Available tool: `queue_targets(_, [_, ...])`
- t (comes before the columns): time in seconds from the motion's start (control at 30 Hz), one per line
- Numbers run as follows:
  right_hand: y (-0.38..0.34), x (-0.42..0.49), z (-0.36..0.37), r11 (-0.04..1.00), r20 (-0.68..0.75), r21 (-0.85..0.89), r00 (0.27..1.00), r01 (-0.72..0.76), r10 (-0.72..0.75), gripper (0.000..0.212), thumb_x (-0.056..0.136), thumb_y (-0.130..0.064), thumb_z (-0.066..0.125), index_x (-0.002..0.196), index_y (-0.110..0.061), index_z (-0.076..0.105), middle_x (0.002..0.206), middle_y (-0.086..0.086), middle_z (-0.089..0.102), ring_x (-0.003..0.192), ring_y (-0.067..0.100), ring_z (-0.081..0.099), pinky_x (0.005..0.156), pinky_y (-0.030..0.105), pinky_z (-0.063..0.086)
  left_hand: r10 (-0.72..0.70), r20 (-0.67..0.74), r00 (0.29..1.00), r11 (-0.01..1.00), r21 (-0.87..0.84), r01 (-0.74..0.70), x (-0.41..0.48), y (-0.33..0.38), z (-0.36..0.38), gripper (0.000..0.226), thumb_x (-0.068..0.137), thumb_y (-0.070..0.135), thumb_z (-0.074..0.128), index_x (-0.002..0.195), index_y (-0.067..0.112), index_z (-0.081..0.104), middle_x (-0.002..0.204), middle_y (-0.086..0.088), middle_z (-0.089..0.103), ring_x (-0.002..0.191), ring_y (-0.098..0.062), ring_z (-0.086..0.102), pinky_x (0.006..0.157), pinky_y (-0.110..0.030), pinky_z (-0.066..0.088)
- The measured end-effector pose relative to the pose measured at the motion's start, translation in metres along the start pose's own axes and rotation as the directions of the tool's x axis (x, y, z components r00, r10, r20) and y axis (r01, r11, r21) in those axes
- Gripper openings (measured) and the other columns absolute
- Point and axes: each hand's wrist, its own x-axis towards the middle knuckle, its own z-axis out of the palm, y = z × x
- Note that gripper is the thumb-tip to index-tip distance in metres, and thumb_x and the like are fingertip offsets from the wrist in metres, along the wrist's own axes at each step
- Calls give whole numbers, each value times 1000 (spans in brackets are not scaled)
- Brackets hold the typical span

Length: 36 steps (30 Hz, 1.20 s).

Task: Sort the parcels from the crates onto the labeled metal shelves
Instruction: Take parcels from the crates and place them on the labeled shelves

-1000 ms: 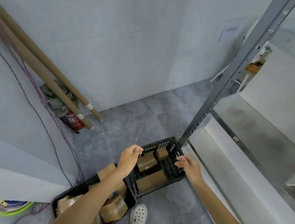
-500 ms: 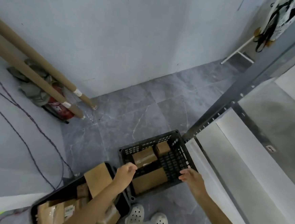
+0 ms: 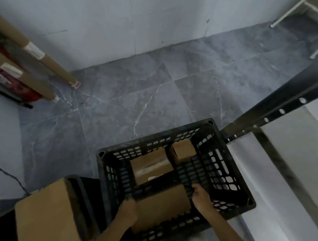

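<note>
Fingers [image 3: 130, 201] of my left hand [image 3: 128, 210] curl on the left end of the near parcel [image 3: 161, 209], and my right hand [image 3: 202, 199] grips its right end. It lies low in the right crate [image 3: 235, 160], not yet lifted. Beyond it lie a mid box [image 3: 151, 164] and a small box [image 3: 183, 150]. The left crate [image 3: 83, 200] holds a big box [image 3: 48, 212]. None that I can see has reached the shelf [image 3: 281, 196] on the right, so I judge most of the sorting is left.

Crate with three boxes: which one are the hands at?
The biggest box, nearest the person: left hand and right hand flank it. The medium box and small box lie farther back, untouched.
</note>
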Motion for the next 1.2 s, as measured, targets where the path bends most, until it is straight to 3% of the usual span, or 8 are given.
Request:
queue_targets(0.13, [27, 49, 31, 990, 127, -133, 990, -41, 58, 50, 99, -8, 34, 148, -11, 24, 147, 11, 37, 131, 26, 39, 110, 29, 32, -161, -41, 986, 972, 164, 166, 29, 6, 41, 45, 94, 16, 39, 137, 7, 32, 139, -13, 40, 129, -27, 39, 107, -32, 31])
queue_targets(0.27, [35, 57, 44, 980, 141, -195, 988, -38, 66, 41, 98, -9, 31, 139, -8, 35, 138, 13, 47, 121, 24, 48, 108, 29, 36, -214, -74, 974, 957, 183, 224, 35, 12, 51, 51, 90, 17, 37, 138, 6, 25, 143, -14, 34, 133, -29, 26, 108, -35, 30])
queue_targets(0.57, [-29, -34, -58, 1000, -46, 30, 999, -10, 11, 22, 102, -18, 27, 113, -7, 42, 109, 10, 54, 95, 18, 50, 87, 28, 43, -72, -302, 951, 939, -341, -37, -49, 53, -27, 49, 93, 2, 34, 142, 6, 30, 138, -16, 43, 121, -27, 46, 105, -33, 38])
queue_targets(0.7, [-87, -117, -122, 973, -167, 220, 986, 64, -28, 18, 101, -22, 36, 97, -9, 47, 85, 3, 51, 74, 13, 49, 62, 21, 37, -17, -426, 905, 811, -535, -237, -137, 88, -106, 32, 96, -1, 34, 121, 7, 52, 115, -12, 54, 94, -15, 48, 78, -22, 39])
queue_targets(0.77, [-122, -166, -150, 940, -224, 324, 974, 105, -32, 37, 98, -40, 41, 111, -7, 49, 96, 6, 55, 87, 21, 55, 77, 28, 45, -53, -447, 893, 742, -616, -265, -178, 102, -151, 26, 94, -1, 37, 87, 14, 57, 88, -3, 54, 79, -13, 49, 63, -20, 39])
queue_targets(0.87, [-174, -249, -194, 891, -260, 415, 963, 182, -75, 70, 82, -73, 42, 114, -12, 50, 110, 11, 57, 104, 29, 58, 94, 47, 49, -124, -397, 910, 615, -750, -243, -250, 121, -224, 22, 92, 6, 47, 85, 7, 68, 81, -7, 62, 85, -32, 62, 77, -44, 55])
queue_targets(1.07, [-274, -456, -272, 679, -427, 532, 853, 505, -300, 24, 91, -38, 56, 106, -21, 49, 119, 8, 53, 97, 20, 58, 89, 51, 53, -85, -390, 917, 344, -875, -341, -439, 148, -365, 21, 92, 13, 47, 80, 9, 64, 98, -15, 65, 87, -29, 63, 77, -42, 55])
queue_targets(1.2, [-329, -569, -314, 585, -462, 514, 777, 627, -427, 16, 97, -31, 48, 105, -20, 56, 124, 12, 55, 111, 25, 56, 94, 49, 49, 44, -476, 879, 218, -854, -473, -554, 157, -438, 28, 96, 11, 38, 72, 8, 51, 84, -13, 58, 66, -19, 53, 53, -23, 52])
